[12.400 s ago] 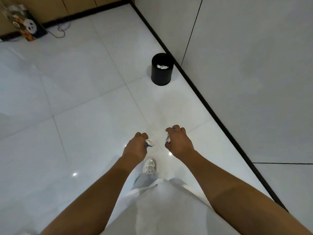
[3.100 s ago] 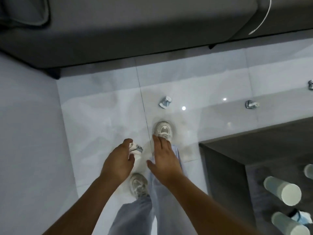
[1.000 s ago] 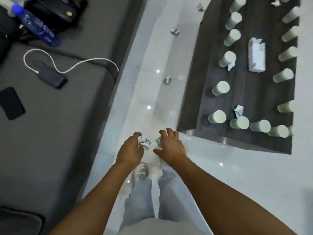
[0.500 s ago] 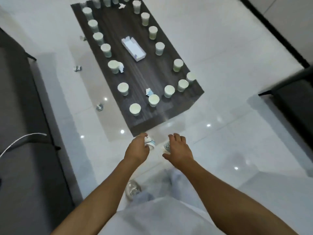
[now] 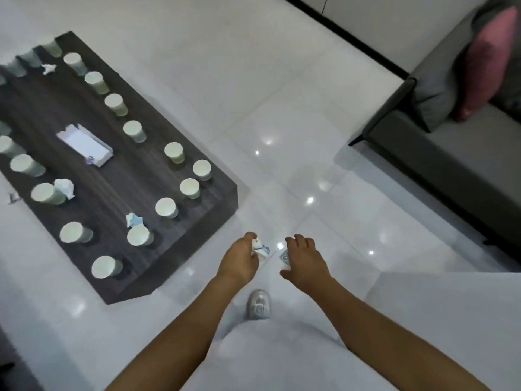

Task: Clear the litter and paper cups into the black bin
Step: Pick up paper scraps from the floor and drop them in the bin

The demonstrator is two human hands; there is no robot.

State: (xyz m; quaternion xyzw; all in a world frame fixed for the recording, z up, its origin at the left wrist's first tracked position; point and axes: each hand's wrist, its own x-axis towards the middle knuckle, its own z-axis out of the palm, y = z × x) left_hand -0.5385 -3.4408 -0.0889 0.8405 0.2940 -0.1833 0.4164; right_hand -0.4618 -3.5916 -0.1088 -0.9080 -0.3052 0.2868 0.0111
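My left hand (image 5: 238, 262) grips a crumpled white-and-blue wrapper (image 5: 260, 248), held out over the white floor. My right hand (image 5: 306, 261) grips a second crumpled wrapper (image 5: 284, 256) beside it. To the left stands a low dark wooden table (image 5: 118, 182) with several pale green paper cups, such as one cup (image 5: 138, 236) near its front corner. Crumpled paper scraps (image 5: 134, 220) lie among the cups, and a white tissue box (image 5: 84, 145) sits mid-table. The black bin is out of view.
A grey sofa (image 5: 451, 153) with a pink cushion (image 5: 487, 57) stands at the right. Glossy white floor tiles (image 5: 282, 108) stretch between table and sofa. A small scrap (image 5: 12, 197) lies on the floor left of the table. My shoe (image 5: 258, 303) shows below my hands.
The view has swung right: the table has slid to the left and a sofa with a pink cushion has come in at the right. Both hands still hold their wrappers.
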